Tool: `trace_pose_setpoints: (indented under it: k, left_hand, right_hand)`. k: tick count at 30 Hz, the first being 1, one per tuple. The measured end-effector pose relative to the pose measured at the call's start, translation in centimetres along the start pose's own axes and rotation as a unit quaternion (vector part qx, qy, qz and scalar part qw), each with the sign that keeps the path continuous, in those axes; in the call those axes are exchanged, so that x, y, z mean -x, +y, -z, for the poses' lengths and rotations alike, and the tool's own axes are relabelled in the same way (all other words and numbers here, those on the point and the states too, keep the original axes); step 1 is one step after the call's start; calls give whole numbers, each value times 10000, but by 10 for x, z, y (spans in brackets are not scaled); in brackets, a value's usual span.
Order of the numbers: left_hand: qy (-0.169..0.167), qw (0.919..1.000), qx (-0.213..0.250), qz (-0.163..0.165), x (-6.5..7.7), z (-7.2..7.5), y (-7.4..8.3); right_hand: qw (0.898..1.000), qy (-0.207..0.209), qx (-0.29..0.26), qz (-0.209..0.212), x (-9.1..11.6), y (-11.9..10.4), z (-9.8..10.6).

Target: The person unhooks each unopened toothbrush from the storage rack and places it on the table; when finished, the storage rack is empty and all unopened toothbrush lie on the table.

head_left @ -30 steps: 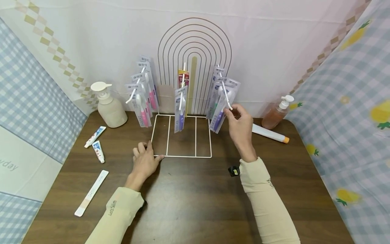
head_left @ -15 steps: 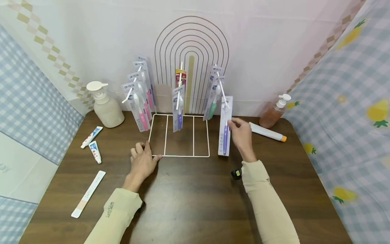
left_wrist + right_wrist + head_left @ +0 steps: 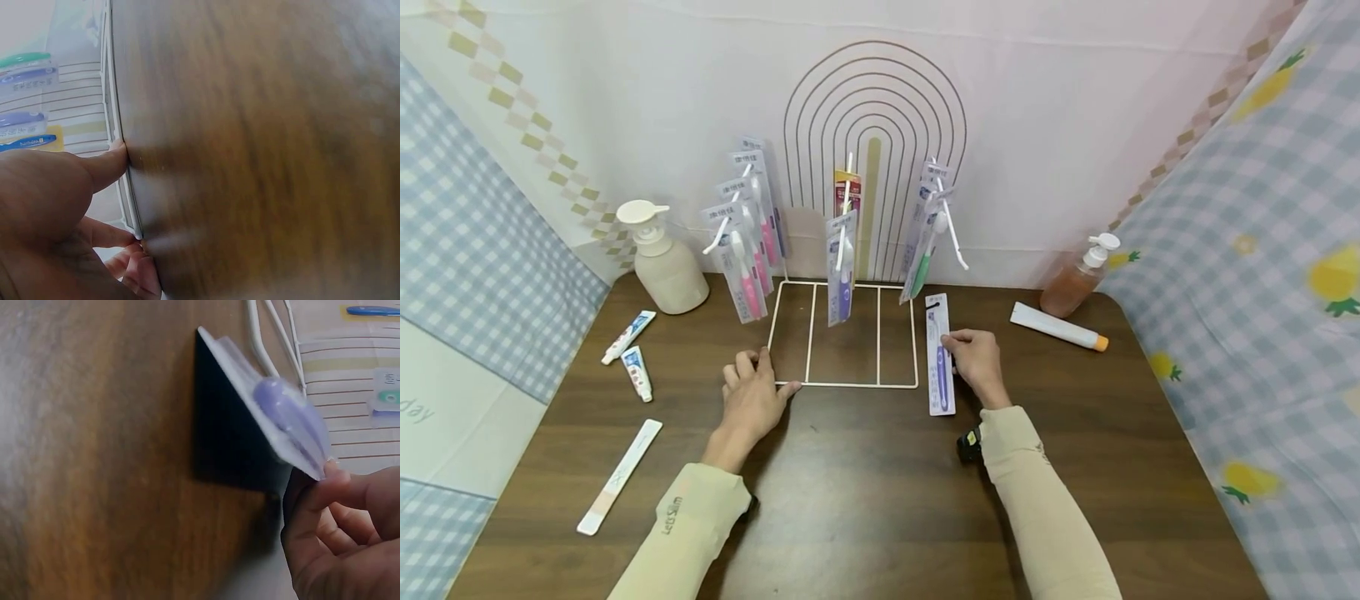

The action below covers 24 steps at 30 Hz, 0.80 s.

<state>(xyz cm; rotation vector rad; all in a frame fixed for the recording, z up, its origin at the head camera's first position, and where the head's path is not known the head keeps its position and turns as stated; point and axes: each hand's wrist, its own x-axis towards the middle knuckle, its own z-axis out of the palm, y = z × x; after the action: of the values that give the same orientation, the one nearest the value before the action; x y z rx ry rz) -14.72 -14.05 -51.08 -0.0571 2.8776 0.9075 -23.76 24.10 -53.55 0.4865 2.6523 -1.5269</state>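
Right of centre in the head view, the person's right hand (image 3: 977,362) has its grip pinched on the edge of a slim clear-and-white package (image 3: 933,371) containing a purple-handled toothbrush (image 3: 943,379), over the brown wood-grain worktop (image 3: 865,492). Left of centre, the left hand (image 3: 751,400) touches a white wire rack (image 3: 899,386), thumb and index finger apart. At the right, a clear white-topped pump bottle (image 3: 1066,292) contains amber liquid; at the left, a cream pump bottle (image 3: 672,277) hides its contents.

I had hand passage along the tabletop (image 3: 865,492) in front of the wire rack (image 3: 846,385). Hanging packs (image 3: 747,292) obstructed descent onto the rack's rear. On its right, the right hand (image 3: 976,362) and held toothbrush pack (image 3: 941,382) blocked the lane toward the white tube (image 3: 1052,324).
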Motion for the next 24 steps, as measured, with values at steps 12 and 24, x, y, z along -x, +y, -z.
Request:
trace_pose_setpoints:
  k: [12,24]
  left_hand:
    - [-130,9998,0,137,2,1,5]
    - [46,9999,83,101,1,0,3]
  right_hand:
    - [9994,81,218,-271,-29,32,-10]
    - [9945,691,773,-129,-21,28,-17]
